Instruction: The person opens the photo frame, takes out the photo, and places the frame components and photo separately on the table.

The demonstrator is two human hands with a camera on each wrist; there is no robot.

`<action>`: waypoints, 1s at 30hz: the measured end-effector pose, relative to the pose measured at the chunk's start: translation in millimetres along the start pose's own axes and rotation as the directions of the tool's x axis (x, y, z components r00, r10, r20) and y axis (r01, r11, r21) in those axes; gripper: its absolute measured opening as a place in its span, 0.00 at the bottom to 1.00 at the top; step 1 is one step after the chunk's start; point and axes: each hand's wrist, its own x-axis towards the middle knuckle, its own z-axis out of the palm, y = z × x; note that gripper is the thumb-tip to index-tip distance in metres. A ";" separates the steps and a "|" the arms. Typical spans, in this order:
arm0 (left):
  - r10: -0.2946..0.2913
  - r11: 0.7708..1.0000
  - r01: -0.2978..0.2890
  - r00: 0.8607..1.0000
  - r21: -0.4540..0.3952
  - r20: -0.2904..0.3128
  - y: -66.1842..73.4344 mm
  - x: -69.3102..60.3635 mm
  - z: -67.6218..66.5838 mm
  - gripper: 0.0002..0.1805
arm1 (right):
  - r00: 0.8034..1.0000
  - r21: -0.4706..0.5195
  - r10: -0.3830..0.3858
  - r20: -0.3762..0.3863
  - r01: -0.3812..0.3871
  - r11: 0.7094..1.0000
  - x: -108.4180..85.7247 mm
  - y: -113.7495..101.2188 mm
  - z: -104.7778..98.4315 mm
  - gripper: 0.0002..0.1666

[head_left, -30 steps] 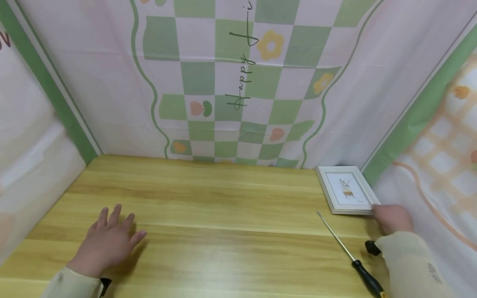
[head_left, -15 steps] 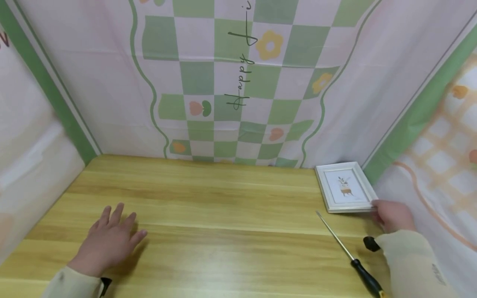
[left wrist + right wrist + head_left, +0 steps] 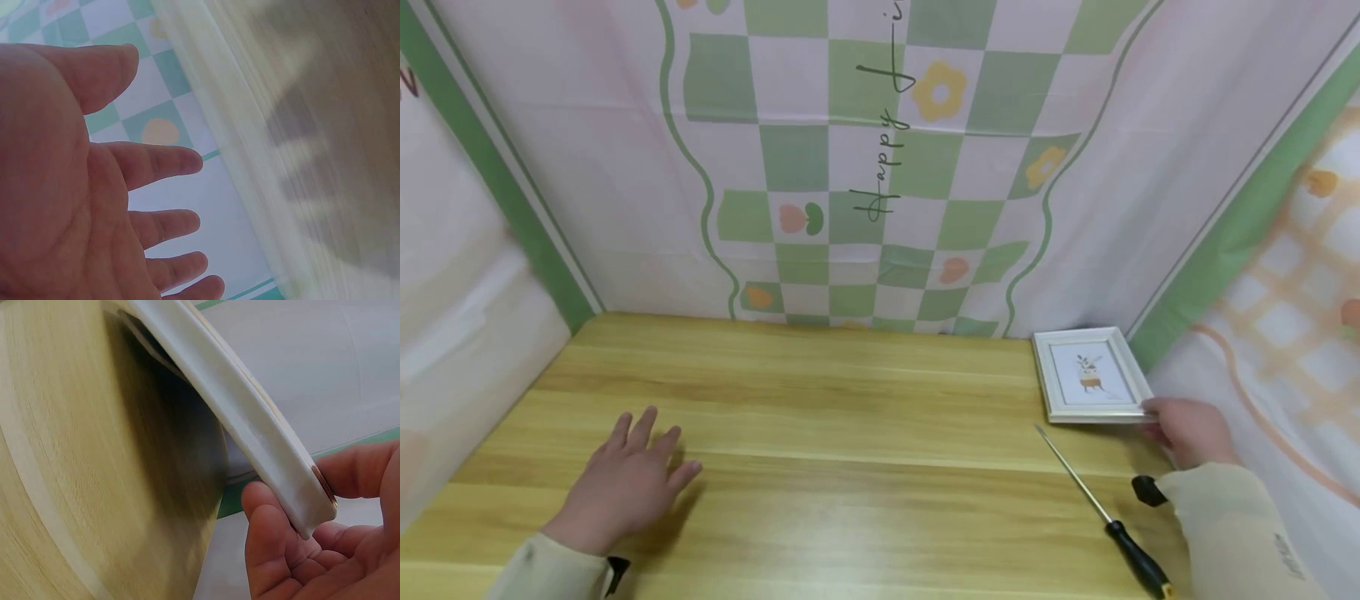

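At the back right corner of the table is a white picture frame (image 3: 1138,388) with a small plant-pot picture behind it. My right hand (image 3: 1191,429) pinches its near right corner. In the right wrist view the thumb lies on one face of the picture frame (image 3: 250,425) and curled fingers (image 3: 269,537) on the other, its near edge lifted off the wood. A screwdriver (image 3: 1123,537) with a black handle and long metal shaft lies left of the right forearm. My left hand (image 3: 628,487) hovers over the table at left, fingers spread, holding nothing; its palm (image 3: 56,187) shows in the left wrist view.
The wooden table (image 3: 820,417) ends against a checkered green and white cloth (image 3: 865,167) at the back. Cloth also hangs along the left side (image 3: 467,292) and the right side (image 3: 1285,333).
My right hand has raised the near edge of the picture frame and shifted it slightly left. My left hand has drifted a little to the right. The screwdriver stays put.
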 end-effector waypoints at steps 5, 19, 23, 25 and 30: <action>0.001 1.000 -0.001 1.000 -0.001 -0.001 -1.4 -0.5 -0.4 0.36 | 0.999 0.067 0.008 0.045 -0.011 0.998 -1.7 -4.9 4.5 0.19; -0.002 1.000 0.002 1.000 0.000 0.010 1.3 -1.0 -1.4 0.36 | 0.971 0.253 -0.029 0.239 -0.034 0.967 -12.3 -11.6 15.4 0.12; 0.004 1.000 -0.004 1.000 -0.005 0.006 2.8 -1.0 -1.9 0.36 | 0.937 0.463 -0.082 0.340 -0.091 0.881 -23.8 -16.1 33.8 0.05; 0.010 1.000 -0.010 1.000 -0.010 0.002 3.9 -1.0 -1.9 0.36 | 0.926 0.490 -0.112 0.360 -0.085 0.868 -30.4 -20.9 44.7 0.10; 0.030 0.999 -0.030 1.000 -0.029 -0.003 6.6 -0.3 -1.7 0.37 | 0.910 0.446 -0.170 0.377 -0.018 0.895 -45.8 -35.4 67.4 0.34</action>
